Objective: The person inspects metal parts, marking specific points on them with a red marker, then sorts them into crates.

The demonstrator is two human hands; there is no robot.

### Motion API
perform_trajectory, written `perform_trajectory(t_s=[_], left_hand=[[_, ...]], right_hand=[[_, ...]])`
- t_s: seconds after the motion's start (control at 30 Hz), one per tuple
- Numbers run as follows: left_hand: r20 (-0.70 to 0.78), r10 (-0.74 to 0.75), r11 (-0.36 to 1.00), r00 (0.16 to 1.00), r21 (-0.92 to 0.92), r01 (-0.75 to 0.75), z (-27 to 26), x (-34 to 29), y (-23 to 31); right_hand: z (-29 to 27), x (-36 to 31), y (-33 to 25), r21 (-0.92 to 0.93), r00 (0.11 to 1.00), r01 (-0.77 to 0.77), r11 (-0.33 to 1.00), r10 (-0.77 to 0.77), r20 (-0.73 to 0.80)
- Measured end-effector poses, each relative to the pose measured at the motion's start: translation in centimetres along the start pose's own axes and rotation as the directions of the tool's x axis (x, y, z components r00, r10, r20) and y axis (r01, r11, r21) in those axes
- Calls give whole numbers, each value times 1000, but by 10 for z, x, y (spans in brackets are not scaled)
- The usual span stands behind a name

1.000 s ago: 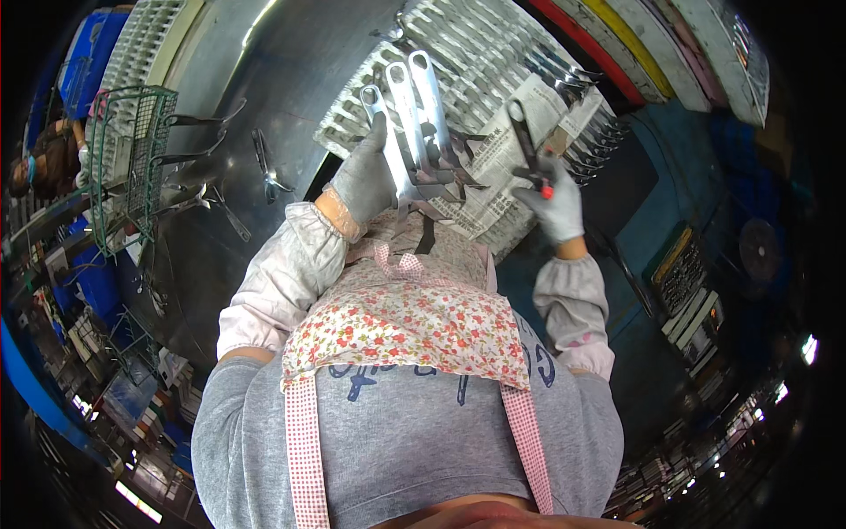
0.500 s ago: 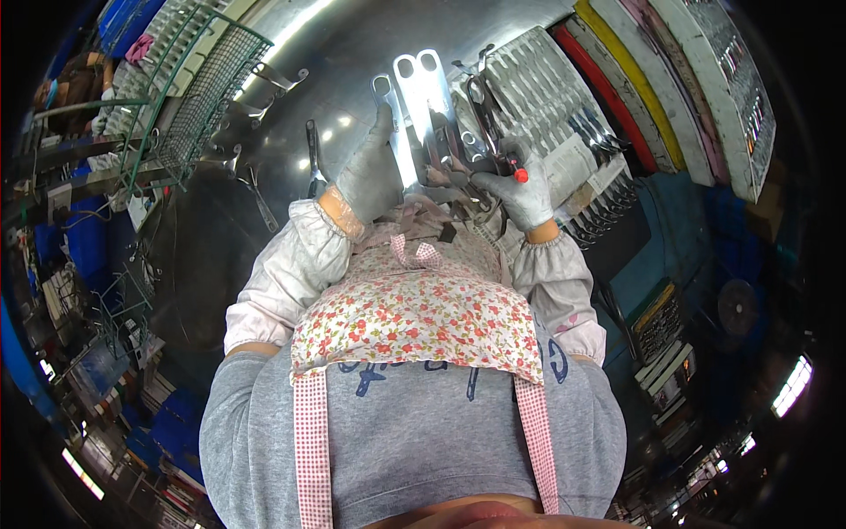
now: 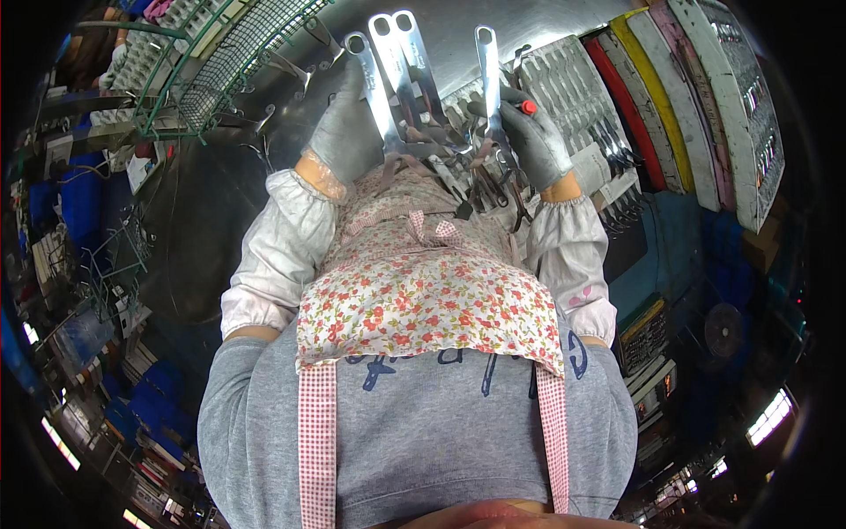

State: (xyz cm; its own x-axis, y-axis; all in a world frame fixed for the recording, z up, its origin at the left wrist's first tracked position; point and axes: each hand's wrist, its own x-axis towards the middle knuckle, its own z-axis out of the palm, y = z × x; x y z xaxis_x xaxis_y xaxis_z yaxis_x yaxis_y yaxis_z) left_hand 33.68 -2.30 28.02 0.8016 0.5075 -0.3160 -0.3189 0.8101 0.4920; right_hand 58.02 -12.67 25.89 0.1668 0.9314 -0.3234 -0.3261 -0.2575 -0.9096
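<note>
A: ok so what's the layout here, big stuff first?

B: Metal tabletop point(image 3: 454, 46) runs across the far side. On the right there's a block of wrenches in rows point(image 3: 568, 75), past the right hand, and a green wire basket point(image 3: 211, 81) sits off to the left.

A: And the hands?

B: Both gloved, both out past the apron point(image 3: 427, 304), well apart. The left hand point(image 3: 346, 128) is bit blurry. Thumb runs up along the outermost of three ring-ended wrenches point(image 3: 379, 97), fingers wrapped behind, mostly hidden, so it's hard to tell exactly how they sit. The right hand point(image 3: 538, 141) has its fingers bent inward and looks to be pinching a single ring-ended wrench point(image 3: 490, 75) by the shank.

A: Which way do they all point?

B: Rings away from the body, all four. The three lean a bit left at the top, the single one stands nearly straight, so the long axes come closer together toward the apron. It lies just left of the right palm, with a clear gap between it and the three. Right hand's definitely nearer.

A: Anything smaller?

B: Yeah, a red-ended tool point(image 3: 529, 108) pokes out by the right hand's knuckles. Kind unclear, only the red end really shows.
</note>
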Motion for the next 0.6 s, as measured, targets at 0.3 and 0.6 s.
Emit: perform_trajectory(t_s=[0.3, 0.6], left_hand=[[136, 191, -978, 972, 116, 176, -13, -11, 10], [254, 182, -979, 950, 141, 150, -10, -16, 10]], right_hand=[[6, 6, 0, 79, 991, 44, 996, -54, 124], [10, -1, -5, 146, 998, 31, 989, -40, 58]])
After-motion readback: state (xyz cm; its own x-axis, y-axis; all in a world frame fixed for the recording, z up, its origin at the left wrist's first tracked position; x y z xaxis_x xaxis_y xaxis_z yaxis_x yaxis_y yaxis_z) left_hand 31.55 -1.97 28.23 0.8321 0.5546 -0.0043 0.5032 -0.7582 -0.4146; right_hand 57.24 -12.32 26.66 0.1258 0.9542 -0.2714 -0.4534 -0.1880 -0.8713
